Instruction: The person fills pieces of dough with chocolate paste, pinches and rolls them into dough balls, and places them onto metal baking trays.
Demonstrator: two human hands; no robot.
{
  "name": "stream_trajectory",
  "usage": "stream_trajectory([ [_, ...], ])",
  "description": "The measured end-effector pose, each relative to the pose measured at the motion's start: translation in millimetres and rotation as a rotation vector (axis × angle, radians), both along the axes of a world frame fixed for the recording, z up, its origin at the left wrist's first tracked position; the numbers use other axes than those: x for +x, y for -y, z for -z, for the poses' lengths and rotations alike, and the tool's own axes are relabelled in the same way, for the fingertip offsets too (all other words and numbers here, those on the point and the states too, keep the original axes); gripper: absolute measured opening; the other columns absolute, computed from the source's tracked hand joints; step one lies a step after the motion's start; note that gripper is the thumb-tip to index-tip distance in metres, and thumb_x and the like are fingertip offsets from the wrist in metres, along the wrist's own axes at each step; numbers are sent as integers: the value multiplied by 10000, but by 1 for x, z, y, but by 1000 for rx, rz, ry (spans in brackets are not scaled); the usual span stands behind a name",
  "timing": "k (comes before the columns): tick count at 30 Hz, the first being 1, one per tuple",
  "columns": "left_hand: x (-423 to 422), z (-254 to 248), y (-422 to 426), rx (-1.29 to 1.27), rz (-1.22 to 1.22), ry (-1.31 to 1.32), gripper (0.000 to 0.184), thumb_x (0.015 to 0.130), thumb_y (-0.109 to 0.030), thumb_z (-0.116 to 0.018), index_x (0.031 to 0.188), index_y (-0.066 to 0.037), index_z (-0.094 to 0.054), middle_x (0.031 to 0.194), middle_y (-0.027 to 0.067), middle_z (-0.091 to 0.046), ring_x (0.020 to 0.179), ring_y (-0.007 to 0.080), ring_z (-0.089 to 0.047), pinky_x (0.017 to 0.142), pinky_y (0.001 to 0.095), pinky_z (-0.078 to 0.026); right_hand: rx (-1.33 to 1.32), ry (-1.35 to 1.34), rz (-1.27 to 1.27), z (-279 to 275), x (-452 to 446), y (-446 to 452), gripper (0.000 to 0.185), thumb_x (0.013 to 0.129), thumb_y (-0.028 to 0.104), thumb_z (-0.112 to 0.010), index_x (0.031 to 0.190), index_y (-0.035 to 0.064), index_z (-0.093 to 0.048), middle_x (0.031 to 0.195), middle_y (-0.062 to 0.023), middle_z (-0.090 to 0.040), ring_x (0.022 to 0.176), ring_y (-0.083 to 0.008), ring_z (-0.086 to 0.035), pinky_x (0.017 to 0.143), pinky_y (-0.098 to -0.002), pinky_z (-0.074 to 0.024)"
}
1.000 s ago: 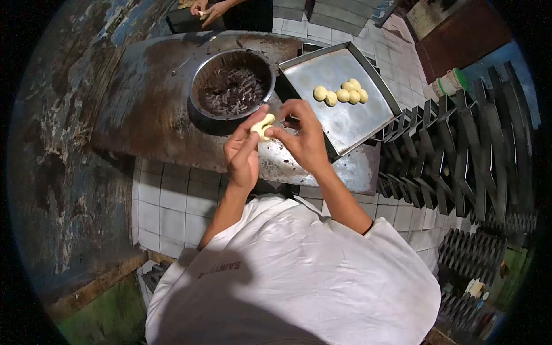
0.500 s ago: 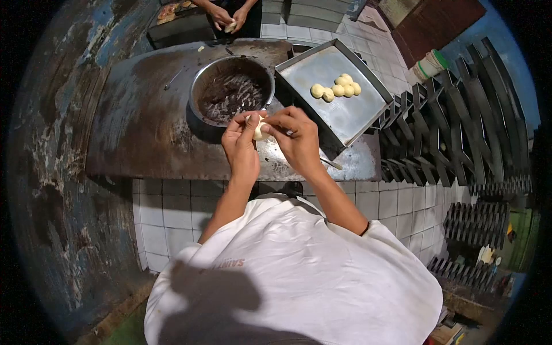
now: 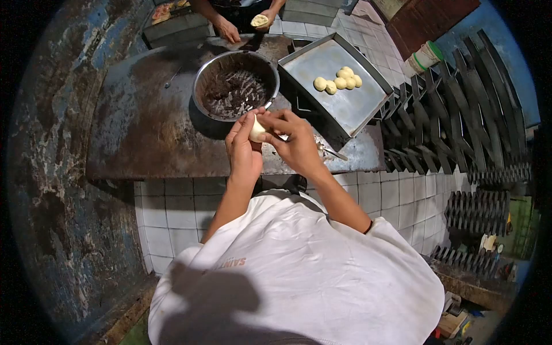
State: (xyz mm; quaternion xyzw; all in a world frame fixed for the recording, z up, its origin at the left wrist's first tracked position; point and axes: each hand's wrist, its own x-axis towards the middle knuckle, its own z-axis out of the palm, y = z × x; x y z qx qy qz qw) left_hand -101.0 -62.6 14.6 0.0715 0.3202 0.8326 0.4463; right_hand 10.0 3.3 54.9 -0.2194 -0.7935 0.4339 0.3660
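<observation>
A pale piece of dough [image 3: 257, 130] is held between both hands just in front of a metal bowl [image 3: 197, 99] with a dark brown filling [image 3: 233, 92]. My left hand [image 3: 243, 150] wraps its fingers and thumb round the dough's left side. My right hand [image 3: 296, 144] pinches it from the right with thumb and fingers. To the right, a square metal tray [image 3: 362, 109] bears several round dough balls [image 3: 341, 83] in a cluster.
Across the worn table [image 3: 138, 126], a co-worker's hand [image 3: 263, 20] holds open dough; the other touches the table edge. A spoon [image 3: 168, 84] lies left of the bowl, a metal utensil [image 3: 334, 153] at the front right. Stacked trays [image 3: 460, 115] stand at right, near a bucket [image 3: 426, 56].
The dough between my hands now looks rounder and more closed. The co-worker's hands have moved apart, one down to the table. The view has shifted slightly.
</observation>
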Motion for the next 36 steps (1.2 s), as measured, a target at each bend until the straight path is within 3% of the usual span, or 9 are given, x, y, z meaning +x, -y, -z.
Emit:
stream_trajectory([
  [4, 1, 2, 3, 12, -40, -68, 293, 1051, -245, -579, 1094, 23, -690, 1215, 152, -686, 1085, 218, -675, 925, 336, -555, 45, 5, 56, -4, 0, -1, 295, 771, 47, -777, 1065, 66, -768, 900, -92, -629, 791, -222, -628, 707, -351, -502],
  [9, -2, -10, 12, 283, 177, -498, 302, 1036, -208, -559, 951, 5, -756, 1397, 173, -589, 1256, 254, -589, 1065, 383, -471, -344, -57, -107, -10, 0, -12, 170, 769, 65, -785, 911, -20, -748, 797, -73, -638, 719, -172, -613, 672, -321, -486],
  [11, 0, -18, 14, 285, 188, -475, 255, 1010, -165, -569, 1061, 19, -739, 1440, 167, -551, 1327, 252, -534, 1100, 388, -439, -224, -10, -52, -11, 6, -14, 147, 796, 56, -776, 906, -37, -751, 775, -74, -645, 717, -150, -609, 676, -305, -483],
  [13, 4, -19, 13, 153, 158, -105, 264, 1007, -161, -582, 1148, 29, -699, 1375, 168, -596, 1272, 226, -570, 1072, 363, -460, -188, 40, 67, -18, 8, -9, 146, 790, 49, -778, 907, -37, -761, 779, -82, -648, 730, -146, -620, 670, -297, -481],
  [18, 7, 10, 21, -168, 148, -108, 307, 1046, -276, -597, 1158, -6, -690, 1025, 49, -712, 878, 111, -687, 785, 243, -571, 35, 227, -25, -1, 20, -3, 304, 814, -18, -776, 1107, 61, -770, 956, -82, -678, 836, -210, -682, 732, -336, -545],
  [21, 18, 9, 18, -203, 120, -135, 277, 1053, -251, -581, 1143, -16, -700, 1032, 49, -714, 884, 105, -682, 792, 242, -566, 156, 138, -29, 12, 28, -8, 304, 773, -34, -743, 1063, 57, -751, 939, -140, -632, 800, -293, -664, 688, -362, -524],
  [27, 50, 2, -2, -51, 68, -295, 236, 1054, -167, -564, 1147, 6, -696, 1178, 100, -689, 1028, 134, -658, 907, 279, -524, -10, -12, 172, 10, 41, -29, 217, 782, 62, -789, 996, 43, -765, 821, -59, -624, 709, -217, -637, 677, -307, -516],
  [29, 61, 8, -13, -19, 69, -370, 253, 1046, -177, -562, 1176, 9, -673, 1244, 119, -676, 1113, 174, -627, 997, 335, -474, -513, -17, 0, 16, 50, -39, 186, 805, 75, -790, 987, 38, -772, 780, -54, -643, 677, -195, -621, 674, -294, -504],
  [36, 95, 31, -60, -310, -126, -306, 203, 1074, -182, -524, 1014, -18, -627, 957, 37, -638, 836, 98, -582, 750, 266, -483, -119, 97, 100, 28, 79, -50, 231, 851, 60, -782, 1076, 11, -761, 839, -71, -695, 767, -152, -651, 701, -284, -517],
])
